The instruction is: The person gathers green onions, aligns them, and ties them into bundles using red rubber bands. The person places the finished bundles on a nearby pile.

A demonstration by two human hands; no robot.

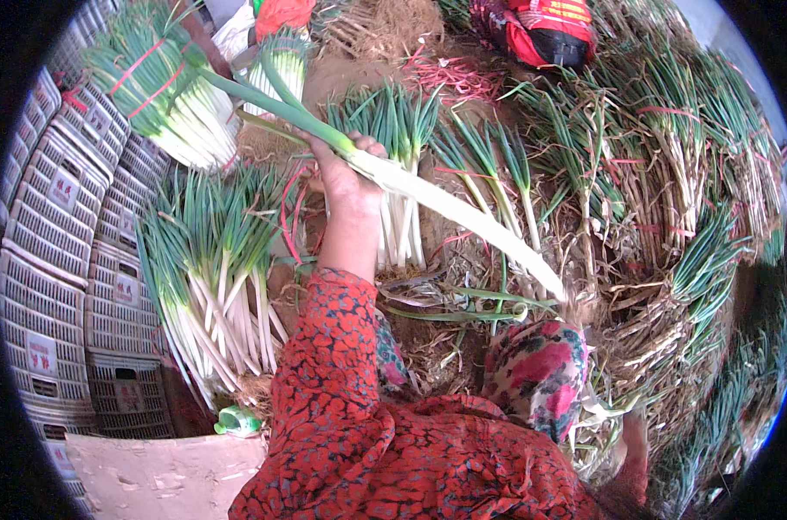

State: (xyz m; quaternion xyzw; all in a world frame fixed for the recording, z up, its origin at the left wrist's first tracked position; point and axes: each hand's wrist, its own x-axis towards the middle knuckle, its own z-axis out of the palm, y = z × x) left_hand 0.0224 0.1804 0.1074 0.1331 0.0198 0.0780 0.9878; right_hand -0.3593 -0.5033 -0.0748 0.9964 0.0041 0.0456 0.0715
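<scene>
My left hand is closed around a long Welsh onion, gripping it where the white shaft meets the green leaves. Its leaves point to the upper left and its root end to the lower right, above my knee. At the lower right, my right hand is blurred and low beside my leg, near pale stripped leaves; its fingers do not show clearly. Cleaned onions stand in a pile left of my left arm, and another bunch stands just beyond my left hand.
Slatted plastic crates are stacked at the left. A tied onion bundle leans near them. Untrimmed onions fill the right side. Red ties lie ahead, near a person in red. A green bottle lies by a board.
</scene>
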